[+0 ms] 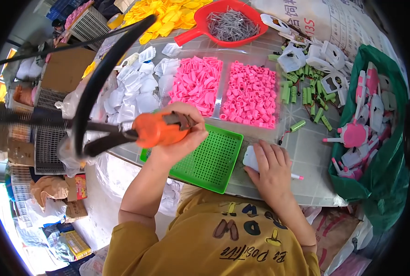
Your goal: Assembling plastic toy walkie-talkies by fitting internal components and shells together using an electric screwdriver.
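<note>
At ten o'clock of the green tray [207, 161], an orange tool [154, 131] is gripped by the left hand [179, 146], its fingers wrapped around the body. At three o'clock, a white casing [249, 157] is held against the tabletop [311, 154] by the right hand [273, 169], fingers close together. Farther right, pink-and-white parts [356, 135] are contained in a green bag [386, 202].
</note>
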Action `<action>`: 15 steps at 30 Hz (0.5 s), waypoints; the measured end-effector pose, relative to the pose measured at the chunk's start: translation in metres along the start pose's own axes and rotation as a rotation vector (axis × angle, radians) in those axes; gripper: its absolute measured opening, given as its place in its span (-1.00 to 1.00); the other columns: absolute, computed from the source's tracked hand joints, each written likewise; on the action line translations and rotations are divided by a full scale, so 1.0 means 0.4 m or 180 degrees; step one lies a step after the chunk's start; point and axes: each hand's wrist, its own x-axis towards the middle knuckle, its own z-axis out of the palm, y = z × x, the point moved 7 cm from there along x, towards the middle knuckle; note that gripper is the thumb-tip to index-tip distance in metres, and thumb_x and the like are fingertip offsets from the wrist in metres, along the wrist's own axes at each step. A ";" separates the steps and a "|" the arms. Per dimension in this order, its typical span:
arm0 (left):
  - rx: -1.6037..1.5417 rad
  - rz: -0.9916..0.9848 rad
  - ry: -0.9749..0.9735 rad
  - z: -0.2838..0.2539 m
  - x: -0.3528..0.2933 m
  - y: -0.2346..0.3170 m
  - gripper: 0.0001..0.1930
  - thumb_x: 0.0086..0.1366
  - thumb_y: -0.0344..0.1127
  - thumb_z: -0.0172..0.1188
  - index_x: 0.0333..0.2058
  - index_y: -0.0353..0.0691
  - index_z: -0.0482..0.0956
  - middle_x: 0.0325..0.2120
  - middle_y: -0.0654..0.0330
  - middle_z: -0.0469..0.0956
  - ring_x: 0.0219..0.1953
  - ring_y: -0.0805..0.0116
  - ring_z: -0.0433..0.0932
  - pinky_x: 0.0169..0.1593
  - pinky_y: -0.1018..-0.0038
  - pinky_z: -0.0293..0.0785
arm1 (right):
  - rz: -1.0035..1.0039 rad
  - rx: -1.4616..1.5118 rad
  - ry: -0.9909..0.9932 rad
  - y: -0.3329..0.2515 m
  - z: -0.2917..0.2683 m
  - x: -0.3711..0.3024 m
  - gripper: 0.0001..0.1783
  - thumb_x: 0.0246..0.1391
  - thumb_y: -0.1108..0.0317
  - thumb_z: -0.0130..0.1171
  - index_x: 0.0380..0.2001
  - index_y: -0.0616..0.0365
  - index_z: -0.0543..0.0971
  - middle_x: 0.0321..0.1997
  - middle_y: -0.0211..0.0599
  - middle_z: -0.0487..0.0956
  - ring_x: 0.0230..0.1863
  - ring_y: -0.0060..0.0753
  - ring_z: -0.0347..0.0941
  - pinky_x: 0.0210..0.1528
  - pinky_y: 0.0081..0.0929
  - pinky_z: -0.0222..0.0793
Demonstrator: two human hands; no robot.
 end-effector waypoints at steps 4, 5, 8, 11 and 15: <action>0.0322 0.0036 0.0093 -0.034 0.005 -0.038 -0.77 0.04 -0.57 0.37 -0.31 -0.26 0.56 -0.47 0.30 0.53 -0.44 0.55 0.47 -0.30 0.54 0.39 | -0.0055 -0.0484 -0.0022 -0.016 -0.028 0.002 -0.24 -0.04 0.05 0.43 0.24 0.01 0.48 0.24 -0.22 0.49 0.19 -0.07 0.41 0.33 0.18 0.21; 0.0209 -0.0028 0.0147 -0.036 0.004 -0.043 -0.78 0.04 -0.57 0.37 -0.32 -0.26 0.56 -0.47 0.29 0.53 -0.44 0.54 0.47 -0.30 0.55 0.38 | -0.0054 -0.0484 -0.0024 -0.015 -0.027 0.001 -0.24 -0.04 0.05 0.43 0.24 0.01 0.48 0.24 -0.22 0.49 0.19 -0.07 0.41 0.33 0.18 0.21; 0.0209 0.0095 0.0066 -0.038 0.012 -0.042 -0.79 0.05 -0.57 0.35 -0.32 -0.26 0.55 -0.46 0.28 0.54 -0.43 0.54 0.47 -0.30 0.55 0.38 | 0.0038 -0.0328 -0.0132 0.001 -0.017 -0.006 -0.20 -0.12 0.15 0.47 0.26 -0.01 0.49 0.29 -0.22 0.47 0.24 -0.02 0.38 0.35 0.17 0.20; -0.0016 0.0060 0.0040 -0.036 0.011 -0.048 -0.79 0.05 -0.57 0.34 -0.32 -0.26 0.55 -0.46 0.27 0.55 -0.43 0.55 0.48 -0.29 0.54 0.39 | -0.0008 -0.0076 -0.0049 0.005 -0.012 -0.007 -0.20 -0.11 0.17 0.47 0.26 0.04 0.48 0.27 -0.20 0.47 0.21 0.01 0.38 0.33 0.15 0.21; -0.0080 -0.0072 0.0162 -0.031 0.007 -0.046 -0.79 0.04 -0.58 0.34 -0.32 -0.27 0.55 -0.45 0.26 0.55 -0.42 0.54 0.49 -0.28 0.55 0.40 | 0.0032 0.0112 -0.0008 0.003 -0.018 -0.004 -0.22 -0.09 0.23 0.45 0.26 0.13 0.47 0.26 -0.15 0.46 0.19 0.07 0.36 0.30 0.11 0.23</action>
